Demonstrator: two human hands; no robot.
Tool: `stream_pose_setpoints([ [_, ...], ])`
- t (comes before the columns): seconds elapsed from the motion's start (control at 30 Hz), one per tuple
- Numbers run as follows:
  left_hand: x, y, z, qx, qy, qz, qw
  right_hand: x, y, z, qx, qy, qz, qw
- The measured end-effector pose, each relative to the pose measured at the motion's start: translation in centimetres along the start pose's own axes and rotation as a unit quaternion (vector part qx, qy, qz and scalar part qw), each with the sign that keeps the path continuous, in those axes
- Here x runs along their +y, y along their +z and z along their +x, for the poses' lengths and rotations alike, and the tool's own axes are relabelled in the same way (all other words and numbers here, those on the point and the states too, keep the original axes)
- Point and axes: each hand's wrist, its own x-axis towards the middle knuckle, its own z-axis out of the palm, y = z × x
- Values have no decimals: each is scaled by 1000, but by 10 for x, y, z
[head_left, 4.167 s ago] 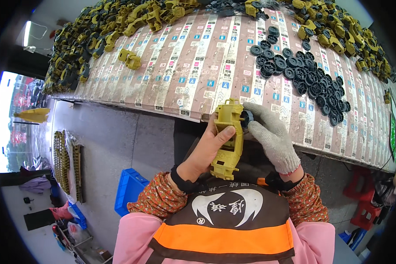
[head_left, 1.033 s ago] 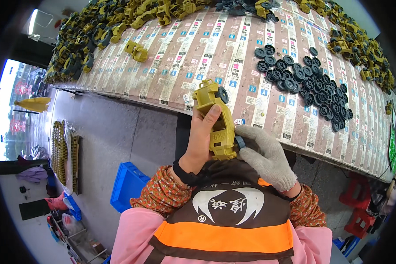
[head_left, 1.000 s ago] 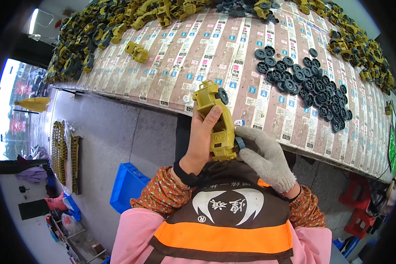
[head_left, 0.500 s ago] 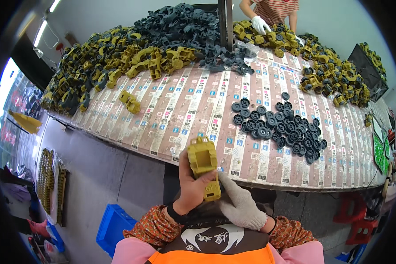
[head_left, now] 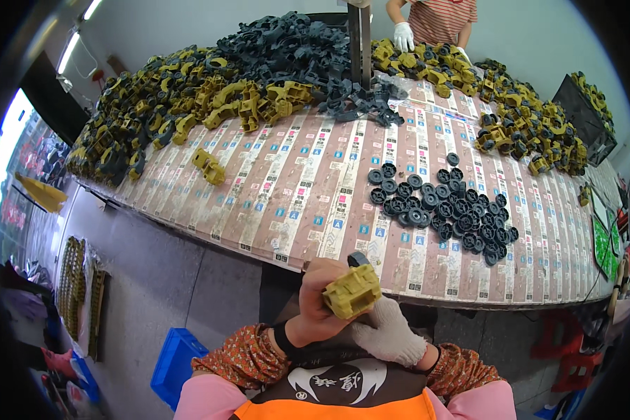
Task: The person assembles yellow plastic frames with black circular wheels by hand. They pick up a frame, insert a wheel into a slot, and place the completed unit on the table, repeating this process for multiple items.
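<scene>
While the yellow plastic part (head_left: 352,292) sits low before the desk (head_left: 308,189), the bare left hand (head_left: 322,301) grips it and the gloved right hand (head_left: 388,334) closes beneath; black wheels (head_left: 441,206) lie beyond.

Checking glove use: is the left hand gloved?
No: the left hand is bare around the yellow part, while the right hand wears a white glove.

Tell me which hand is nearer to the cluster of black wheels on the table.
Right. The gloved right hand sits below the black wheels, toward their side; the bare left hand, gripping the yellow toy body, is farther left.
</scene>
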Motion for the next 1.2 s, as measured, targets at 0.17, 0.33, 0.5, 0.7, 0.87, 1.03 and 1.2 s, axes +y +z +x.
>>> stream_pose_setpoints([
  [0.17,-15,-5,9,-52,-59,-39,996,34,-1,8,-28,20,85,996],
  [0.33,1,-18,34,-16,-342,-182,922,-20,-43,19,38,61,-136,988],
  [0.5,6,-35,52,-309,-407,114,852,-27,-59,22,179,-83,-79,977],
  [0.7,-4,-46,39,-312,-581,-184,729,2,-61,13,-6,12,6,1000],
  [0.87,-17,-56,14,-81,-443,-491,745,8,-72,5,132,188,223,948],
  [1.03,-23,-19,8,75,-448,-359,815,7,-59,16,62,172,130,975],
  [1.2,-38,-39,2,146,-502,-354,775,20,-139,84,155,-91,-256,950],
])
